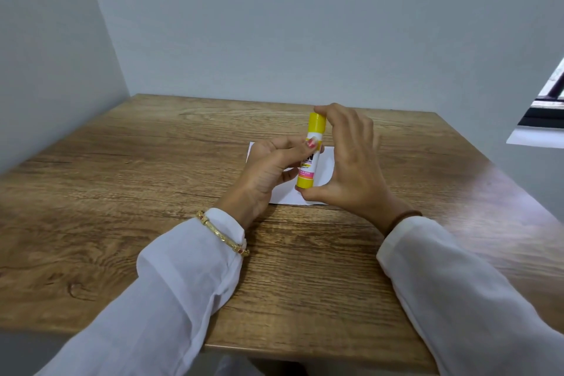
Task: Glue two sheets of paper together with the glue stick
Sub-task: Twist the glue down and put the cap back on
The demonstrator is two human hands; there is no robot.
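A yellow and white glue stick (310,162) with its yellow cap on stands nearly upright above the table's middle. My left hand (268,171) grips its body from the left, thumb across the white band under the cap. My right hand (351,159) holds it end to end, a fingertip on top of the cap and the thumb under the yellow base. White paper (287,192) lies flat on the wooden table (122,192) beneath both hands, mostly hidden by them; I cannot tell how many sheets there are.
The table stands in a corner, with grey walls at the left (45,55) and back. A window ledge (537,137) shows at the far right. A gold bangle (222,233) circles my left wrist over the white sleeve.
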